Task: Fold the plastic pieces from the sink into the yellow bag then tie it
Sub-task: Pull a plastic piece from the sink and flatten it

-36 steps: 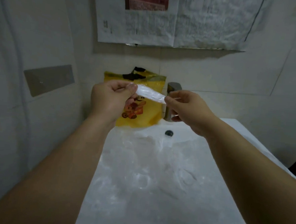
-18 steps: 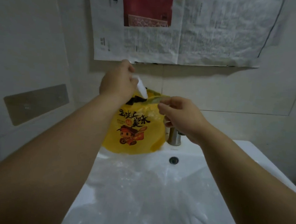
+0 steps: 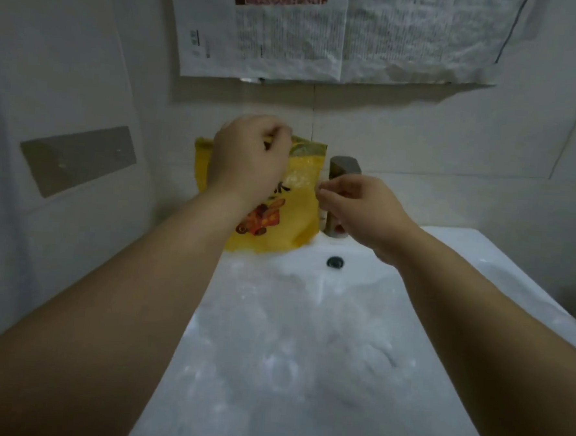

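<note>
At the sink point(image 3: 446, 247) back edge, the left hand point(image 3: 250, 158) curls over the yellow bag point(image 3: 297, 201), grip unclear; the right hand point(image 3: 358, 208) pinches it. Pushing hard could tip it.

Much of the yellow bag point(image 3: 301, 201) hidden behind the left hand point(image 3: 246, 161), newspaper point(image 3: 290, 46) cropped at top, its print unreadable

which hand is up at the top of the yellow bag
The left hand: its curled fingers sit over the top edge of the yellow bag. The right hand is lower, at the bag's right side, in front of the faucet.
</note>
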`<move>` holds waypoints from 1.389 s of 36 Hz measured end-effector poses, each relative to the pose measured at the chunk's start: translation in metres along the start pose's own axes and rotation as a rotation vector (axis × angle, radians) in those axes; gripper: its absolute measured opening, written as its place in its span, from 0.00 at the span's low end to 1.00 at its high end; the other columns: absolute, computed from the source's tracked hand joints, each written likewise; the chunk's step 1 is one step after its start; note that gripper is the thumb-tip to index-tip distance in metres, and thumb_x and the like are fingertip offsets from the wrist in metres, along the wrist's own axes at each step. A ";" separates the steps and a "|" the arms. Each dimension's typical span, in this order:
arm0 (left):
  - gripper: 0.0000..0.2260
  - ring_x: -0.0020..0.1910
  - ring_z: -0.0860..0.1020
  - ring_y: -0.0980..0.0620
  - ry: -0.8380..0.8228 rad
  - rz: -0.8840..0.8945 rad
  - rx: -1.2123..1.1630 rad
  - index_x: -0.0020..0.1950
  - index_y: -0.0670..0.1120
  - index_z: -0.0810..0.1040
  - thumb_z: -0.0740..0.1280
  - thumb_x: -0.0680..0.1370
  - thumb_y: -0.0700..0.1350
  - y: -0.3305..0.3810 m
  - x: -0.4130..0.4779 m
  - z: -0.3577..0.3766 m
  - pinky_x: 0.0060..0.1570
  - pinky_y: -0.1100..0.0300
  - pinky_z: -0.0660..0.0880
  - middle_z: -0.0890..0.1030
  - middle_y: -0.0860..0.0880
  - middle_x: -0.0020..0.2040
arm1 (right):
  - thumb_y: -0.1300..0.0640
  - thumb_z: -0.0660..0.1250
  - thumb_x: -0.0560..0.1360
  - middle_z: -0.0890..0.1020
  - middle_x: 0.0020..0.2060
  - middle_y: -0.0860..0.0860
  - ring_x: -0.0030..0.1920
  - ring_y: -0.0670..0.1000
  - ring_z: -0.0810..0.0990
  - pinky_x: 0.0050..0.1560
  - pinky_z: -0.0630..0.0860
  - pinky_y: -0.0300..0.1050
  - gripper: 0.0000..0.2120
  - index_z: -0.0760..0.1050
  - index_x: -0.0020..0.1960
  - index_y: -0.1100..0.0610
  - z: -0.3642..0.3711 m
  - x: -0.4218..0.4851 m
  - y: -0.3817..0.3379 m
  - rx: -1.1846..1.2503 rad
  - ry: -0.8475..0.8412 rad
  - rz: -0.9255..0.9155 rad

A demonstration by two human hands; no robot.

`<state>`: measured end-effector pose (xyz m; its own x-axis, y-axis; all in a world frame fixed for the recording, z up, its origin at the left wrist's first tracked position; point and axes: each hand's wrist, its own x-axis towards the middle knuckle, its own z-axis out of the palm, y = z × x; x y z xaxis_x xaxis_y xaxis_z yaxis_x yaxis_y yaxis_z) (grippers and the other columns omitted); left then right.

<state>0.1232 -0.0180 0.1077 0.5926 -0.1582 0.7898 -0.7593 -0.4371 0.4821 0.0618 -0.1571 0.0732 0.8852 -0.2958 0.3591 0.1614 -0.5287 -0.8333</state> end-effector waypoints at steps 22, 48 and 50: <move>0.28 0.63 0.72 0.59 -0.423 -0.437 -0.337 0.73 0.51 0.69 0.70 0.74 0.56 0.004 -0.142 0.047 0.60 0.63 0.68 0.73 0.57 0.65 | 0.55 0.59 0.81 0.81 0.45 0.58 0.48 0.57 0.80 0.54 0.77 0.50 0.12 0.78 0.51 0.60 -0.014 -0.085 0.056 0.268 0.145 0.251; 0.09 0.40 0.78 0.50 -0.137 -0.655 -0.902 0.41 0.44 0.73 0.64 0.81 0.41 0.001 -0.129 0.037 0.49 0.55 0.79 0.79 0.45 0.38 | 0.58 0.64 0.77 0.81 0.45 0.49 0.39 0.47 0.77 0.32 0.68 0.31 0.11 0.75 0.59 0.52 0.000 -0.090 0.063 -0.173 -0.015 0.000; 0.06 0.35 0.77 0.54 -0.122 -0.684 -0.959 0.44 0.42 0.73 0.63 0.81 0.39 0.001 -0.127 0.035 0.48 0.56 0.79 0.78 0.46 0.35 | 0.59 0.64 0.77 0.80 0.42 0.49 0.35 0.45 0.77 0.30 0.71 0.31 0.11 0.78 0.58 0.55 -0.003 -0.088 0.063 0.031 0.075 0.103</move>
<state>0.0564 -0.0291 -0.0057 0.9364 -0.2557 0.2405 -0.1350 0.3702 0.9191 -0.0070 -0.1663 -0.0095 0.8627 -0.4070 0.3003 0.0855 -0.4678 -0.8797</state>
